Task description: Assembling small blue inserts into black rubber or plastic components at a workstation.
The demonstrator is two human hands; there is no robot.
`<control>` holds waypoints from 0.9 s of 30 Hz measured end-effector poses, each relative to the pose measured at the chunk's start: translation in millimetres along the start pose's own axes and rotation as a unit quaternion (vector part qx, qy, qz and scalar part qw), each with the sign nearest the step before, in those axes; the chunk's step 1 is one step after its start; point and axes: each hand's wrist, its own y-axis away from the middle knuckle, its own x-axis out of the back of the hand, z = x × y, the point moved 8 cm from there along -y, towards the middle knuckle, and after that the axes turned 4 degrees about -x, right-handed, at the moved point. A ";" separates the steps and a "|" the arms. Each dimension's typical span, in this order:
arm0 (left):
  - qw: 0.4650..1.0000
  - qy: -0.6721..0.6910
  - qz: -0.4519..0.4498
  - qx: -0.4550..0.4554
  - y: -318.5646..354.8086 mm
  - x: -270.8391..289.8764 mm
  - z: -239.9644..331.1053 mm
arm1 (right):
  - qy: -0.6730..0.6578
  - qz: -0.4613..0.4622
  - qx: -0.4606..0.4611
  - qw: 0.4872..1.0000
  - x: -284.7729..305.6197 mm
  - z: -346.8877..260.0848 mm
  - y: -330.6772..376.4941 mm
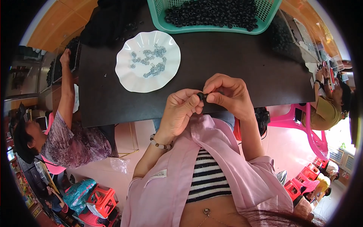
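Just above the table's near edge, my two hands meet fingertip to fingertip. My left hand (179, 110) is closed, pinching a small round black ring-shaped part (200, 96) between thumb and fingers. Against the part's right side, the thumb and forefinger of my right hand (230, 95) are pinched together. What lies between those right fingertips is too small and covered to name. A white plate (126, 77) with a wavy rim sits ahead to the left, bearing several loose clusters of small clear pieces. Farther off, a green plastic basket (160, 23) holds a heap of similar black parts.
The dark table (211, 53) spreads under everything. A person (72, 143) sits at the left, reaching toward a tray of black parts. Another person (321, 108) works at the right near a pink chair (291, 117). Black mesh (283, 41) lies at the table's right side.
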 end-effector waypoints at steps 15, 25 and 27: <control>0.998 -0.009 -0.057 0.027 4.7 -11.6 14.3 | 0.026 -0.135 0.069 0.988 -27.5 -11.4 -1.0; 0.998 0.027 -0.048 0.037 2.1 -4.9 12.3 | 0.024 0.004 0.092 0.995 -14.5 -13.9 0.9; 0.997 0.057 -0.023 0.047 1.7 1.0 7.0 | 0.042 0.011 0.116 0.992 -14.1 -17.0 1.0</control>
